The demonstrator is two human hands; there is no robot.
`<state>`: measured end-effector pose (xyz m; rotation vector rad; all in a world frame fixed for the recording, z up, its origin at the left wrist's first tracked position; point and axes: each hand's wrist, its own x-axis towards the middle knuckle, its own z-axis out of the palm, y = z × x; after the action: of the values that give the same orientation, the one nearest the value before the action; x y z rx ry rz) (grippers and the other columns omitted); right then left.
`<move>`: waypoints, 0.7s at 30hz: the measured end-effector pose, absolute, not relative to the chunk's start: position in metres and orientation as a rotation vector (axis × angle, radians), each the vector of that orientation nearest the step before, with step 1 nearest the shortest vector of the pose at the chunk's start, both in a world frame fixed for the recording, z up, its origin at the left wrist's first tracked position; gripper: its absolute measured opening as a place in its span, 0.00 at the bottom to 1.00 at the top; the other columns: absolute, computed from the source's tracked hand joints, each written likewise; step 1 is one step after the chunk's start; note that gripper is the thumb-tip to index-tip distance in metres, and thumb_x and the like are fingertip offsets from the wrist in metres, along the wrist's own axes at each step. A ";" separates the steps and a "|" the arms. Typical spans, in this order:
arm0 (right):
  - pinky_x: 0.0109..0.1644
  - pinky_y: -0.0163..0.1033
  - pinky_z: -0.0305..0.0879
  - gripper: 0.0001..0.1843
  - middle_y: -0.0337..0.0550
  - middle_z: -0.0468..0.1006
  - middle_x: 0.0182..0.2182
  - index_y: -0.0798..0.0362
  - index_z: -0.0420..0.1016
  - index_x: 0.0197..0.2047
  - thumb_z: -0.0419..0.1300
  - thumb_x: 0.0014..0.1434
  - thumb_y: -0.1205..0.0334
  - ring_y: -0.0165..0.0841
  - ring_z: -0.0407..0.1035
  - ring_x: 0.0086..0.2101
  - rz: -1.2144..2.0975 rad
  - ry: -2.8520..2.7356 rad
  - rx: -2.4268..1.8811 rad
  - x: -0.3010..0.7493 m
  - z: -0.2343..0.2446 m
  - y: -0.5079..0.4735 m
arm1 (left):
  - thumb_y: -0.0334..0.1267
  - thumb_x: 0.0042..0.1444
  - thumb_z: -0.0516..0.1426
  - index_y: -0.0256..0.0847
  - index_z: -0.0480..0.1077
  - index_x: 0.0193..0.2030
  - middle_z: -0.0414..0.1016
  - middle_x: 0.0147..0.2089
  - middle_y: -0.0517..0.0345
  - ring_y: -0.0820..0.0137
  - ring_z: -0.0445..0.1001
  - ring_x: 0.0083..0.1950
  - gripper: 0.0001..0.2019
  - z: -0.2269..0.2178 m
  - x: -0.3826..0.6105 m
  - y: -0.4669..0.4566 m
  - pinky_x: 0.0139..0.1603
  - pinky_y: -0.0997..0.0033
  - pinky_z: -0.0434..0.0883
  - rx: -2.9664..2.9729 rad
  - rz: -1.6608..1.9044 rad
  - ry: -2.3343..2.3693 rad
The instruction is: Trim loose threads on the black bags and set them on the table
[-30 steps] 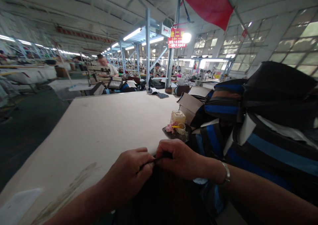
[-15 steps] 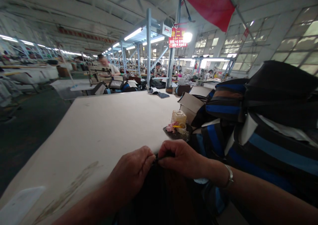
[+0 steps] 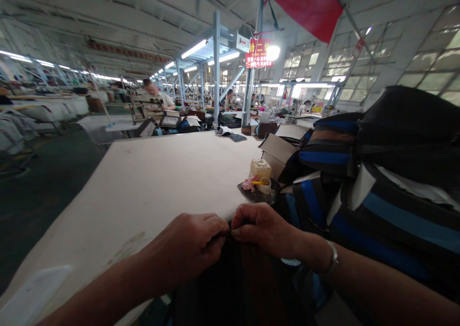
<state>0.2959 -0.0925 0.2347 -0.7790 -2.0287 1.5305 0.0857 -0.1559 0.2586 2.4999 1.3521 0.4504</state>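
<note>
A dark fabric piece [image 3: 219, 295] with a brown stripe [image 3: 261, 280] hangs below my hands at the near edge of the white table [image 3: 172, 172]. My left hand [image 3: 196, 242] pinches its top edge, fingers closed. Close beside it, my right hand [image 3: 264, 227], with a silvery bangle on the wrist, pinches the same edge between thumb and forefinger. The fingertips of both hands almost meet. Whatever small part lies between them is hidden, and the lower fabric is lost in shadow.
A yellowish tub [image 3: 261, 169] and a pink scrap [image 3: 249, 182] sit on a dark tray [image 3: 243, 190] beyond my right hand. Black pieces with blue bands [image 3: 406, 211] are piled at right. A white sheet [image 3: 34, 295] lies at left. Another person [image 3: 161, 96] sits farther back.
My left hand has turned, with its knuckles and forearm now more level, and moved slightly right. The right hand keeps its pinch. The whole view has shifted a little.
</note>
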 end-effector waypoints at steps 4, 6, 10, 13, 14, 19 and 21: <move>0.31 0.33 0.52 0.08 0.34 0.67 0.24 0.58 0.73 0.32 0.63 0.52 0.62 0.26 0.56 0.27 1.550 -2.019 -0.783 0.296 0.235 -0.092 | 0.30 0.65 0.48 0.41 0.67 0.37 0.71 0.32 0.60 0.68 0.70 0.28 0.09 0.253 0.089 -0.158 0.28 0.69 0.57 2.716 0.326 1.418; 0.30 0.33 0.52 0.08 0.34 0.68 0.24 0.58 0.73 0.32 0.63 0.52 0.61 0.26 0.56 0.26 1.566 -2.004 -0.796 0.296 0.236 -0.092 | 0.29 0.66 0.47 0.41 0.66 0.36 0.69 0.30 0.60 0.67 0.69 0.25 0.10 0.247 0.089 -0.158 0.26 0.68 0.54 2.810 0.279 1.423; 0.31 0.33 0.54 0.05 0.35 0.70 0.24 0.58 0.74 0.32 0.62 0.52 0.64 0.26 0.59 0.27 1.380 -2.058 -0.837 0.293 0.237 -0.096 | 0.29 0.64 0.45 0.42 0.64 0.35 0.68 0.27 0.61 0.66 0.68 0.24 0.10 0.233 0.094 -0.159 0.25 0.68 0.52 2.723 0.433 1.522; 0.33 0.33 0.56 0.02 0.35 0.72 0.25 0.58 0.75 0.31 0.60 0.52 0.69 0.26 0.62 0.28 1.074 -2.172 -0.843 0.293 0.237 -0.102 | 0.32 0.63 0.46 0.42 0.64 0.35 0.70 0.28 0.60 0.67 0.69 0.27 0.08 0.227 0.102 -0.159 0.28 0.69 0.57 2.409 0.663 1.623; 0.33 0.32 0.56 0.03 0.35 0.72 0.25 0.58 0.75 0.31 0.59 0.52 0.70 0.26 0.62 0.28 1.014 -2.204 -0.836 0.295 0.236 -0.103 | 0.33 0.63 0.47 0.41 0.65 0.34 0.71 0.29 0.60 0.67 0.70 0.29 0.09 0.227 0.105 -0.159 0.30 0.69 0.59 2.300 0.729 1.617; 0.32 0.31 0.57 0.04 0.34 0.73 0.25 0.57 0.77 0.35 0.62 0.54 0.67 0.25 0.62 0.27 1.107 -2.238 -0.790 0.304 0.233 -0.103 | 0.40 0.63 0.51 0.40 0.67 0.31 0.67 0.28 0.63 0.70 0.65 0.31 0.11 0.233 0.104 -0.159 0.33 0.71 0.61 1.911 0.847 1.389; 0.31 0.31 0.57 0.05 0.34 0.73 0.25 0.58 0.77 0.35 0.63 0.55 0.65 0.25 0.62 0.27 1.221 -2.182 -0.791 0.307 0.233 -0.101 | 0.43 0.64 0.52 0.39 0.68 0.32 0.64 0.29 0.64 0.70 0.63 0.32 0.13 0.234 0.099 -0.160 0.33 0.72 0.61 1.815 0.838 1.307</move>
<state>0.3067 -0.1015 0.2334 -0.7905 -2.1818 1.2215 0.0990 -0.1596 0.2345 1.8153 1.3073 0.8384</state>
